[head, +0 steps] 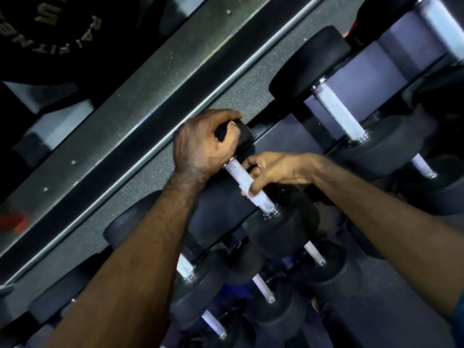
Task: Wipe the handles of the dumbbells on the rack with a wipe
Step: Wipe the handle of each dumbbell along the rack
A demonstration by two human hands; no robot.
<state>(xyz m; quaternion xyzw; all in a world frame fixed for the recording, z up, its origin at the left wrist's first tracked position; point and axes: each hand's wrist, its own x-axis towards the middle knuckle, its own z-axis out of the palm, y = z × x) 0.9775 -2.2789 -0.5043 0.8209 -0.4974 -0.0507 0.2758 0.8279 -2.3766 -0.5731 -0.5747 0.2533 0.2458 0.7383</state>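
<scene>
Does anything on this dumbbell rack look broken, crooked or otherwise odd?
Nothing stands out. The dumbbells sit in tidy rows on the rack. The left hand grips one dumbbell's far head while the right hand wraps a wipe round its handle.

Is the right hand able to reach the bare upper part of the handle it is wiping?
Probably yes. The right hand already holds the wipe on that handle, and the bare stretch above is uncovered.

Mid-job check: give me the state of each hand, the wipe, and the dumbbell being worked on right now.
left hand: grips the far head of the dumbbell.
right hand: holds the wipe around the handle.
wipe: white, wrapped on the handle's lower part.
dumbbell: on the rack, upper handle bare.
neighbouring dumbbell: racked, untouched.
</scene>
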